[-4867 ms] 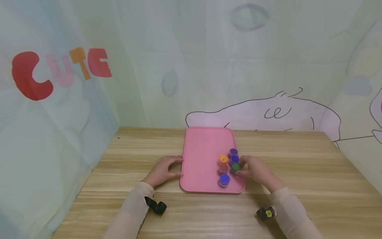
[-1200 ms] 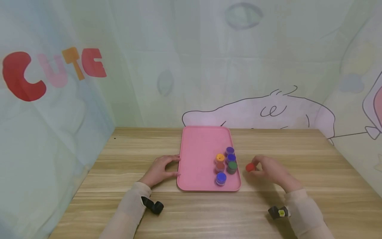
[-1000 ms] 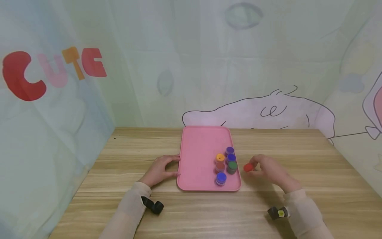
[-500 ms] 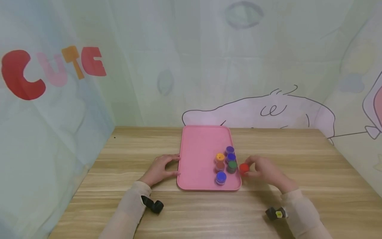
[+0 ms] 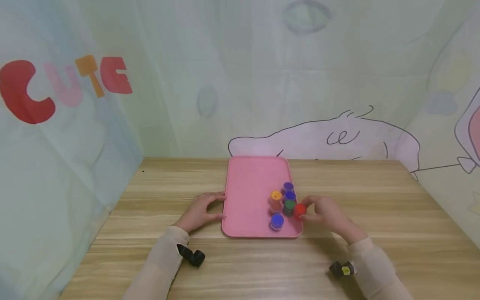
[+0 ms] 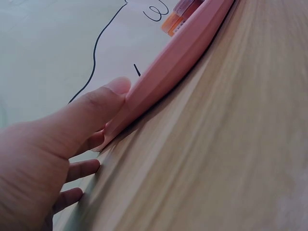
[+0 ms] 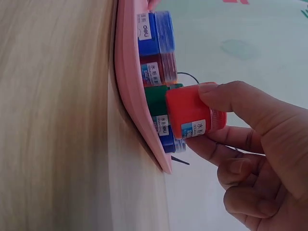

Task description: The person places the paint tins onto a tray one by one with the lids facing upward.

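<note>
My right hand (image 5: 326, 213) pinches a red paint jar (image 5: 300, 210) between thumb and fingers, at the right rim of the pink tray (image 5: 247, 196). The right wrist view shows this jar overlapping the green paint jar (image 7: 155, 100); whether they touch I cannot tell. On the tray's right side stand a blue jar (image 5: 277, 222), a brownish-red jar (image 5: 276, 207), an orange jar (image 5: 276, 196), another blue jar (image 5: 290, 196) and a purple jar (image 5: 288, 187). My left hand (image 5: 198, 211) touches the tray's left edge, its thumb against the rim in the left wrist view.
The wooden table (image 5: 232, 266) extends around the tray on both sides and in front. A printed cloth backdrop (image 5: 180, 83) hangs behind and to the left. Both sleeves carry small black wrist cameras, the left camera (image 5: 196, 257) and the right camera (image 5: 340, 269).
My right hand let go of the green jar on the tray, later held the red jar right of the tray, and has brought it left to the rim. The left hand stays at the edge.
</note>
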Demonstrator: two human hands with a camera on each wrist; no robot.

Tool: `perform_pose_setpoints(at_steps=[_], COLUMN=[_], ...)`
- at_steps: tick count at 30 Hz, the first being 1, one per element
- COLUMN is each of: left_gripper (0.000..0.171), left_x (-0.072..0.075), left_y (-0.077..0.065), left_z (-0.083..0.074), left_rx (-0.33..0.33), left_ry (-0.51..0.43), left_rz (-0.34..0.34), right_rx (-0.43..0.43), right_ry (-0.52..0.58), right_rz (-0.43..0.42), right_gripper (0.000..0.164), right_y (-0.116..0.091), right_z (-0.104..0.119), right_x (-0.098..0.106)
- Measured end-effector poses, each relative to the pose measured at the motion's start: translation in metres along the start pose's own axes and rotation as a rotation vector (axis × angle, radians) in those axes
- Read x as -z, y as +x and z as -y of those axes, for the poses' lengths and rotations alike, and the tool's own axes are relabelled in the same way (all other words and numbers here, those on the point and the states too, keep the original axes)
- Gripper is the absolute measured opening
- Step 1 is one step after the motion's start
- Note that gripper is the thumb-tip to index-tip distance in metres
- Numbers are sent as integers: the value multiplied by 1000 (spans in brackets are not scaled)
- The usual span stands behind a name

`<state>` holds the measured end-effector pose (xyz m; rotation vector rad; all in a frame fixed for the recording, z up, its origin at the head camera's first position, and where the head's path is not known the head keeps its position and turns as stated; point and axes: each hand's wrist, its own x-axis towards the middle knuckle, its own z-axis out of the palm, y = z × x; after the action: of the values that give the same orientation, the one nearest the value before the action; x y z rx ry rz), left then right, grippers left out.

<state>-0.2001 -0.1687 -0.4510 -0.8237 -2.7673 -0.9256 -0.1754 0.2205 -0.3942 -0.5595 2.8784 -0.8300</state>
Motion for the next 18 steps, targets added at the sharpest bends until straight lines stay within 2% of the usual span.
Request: perform_pose_setpoints(at_steps=[18], left_gripper=[55], left_x=[0], left_y=[0], left_z=[-1], left_rx=[23], left_ry=[7], left_rz=[11], right_rx=[60], right_ry=[19], right_rz=[-16], right_gripper=[16], right_y=[-2], right_z=[7], right_x=[-15])
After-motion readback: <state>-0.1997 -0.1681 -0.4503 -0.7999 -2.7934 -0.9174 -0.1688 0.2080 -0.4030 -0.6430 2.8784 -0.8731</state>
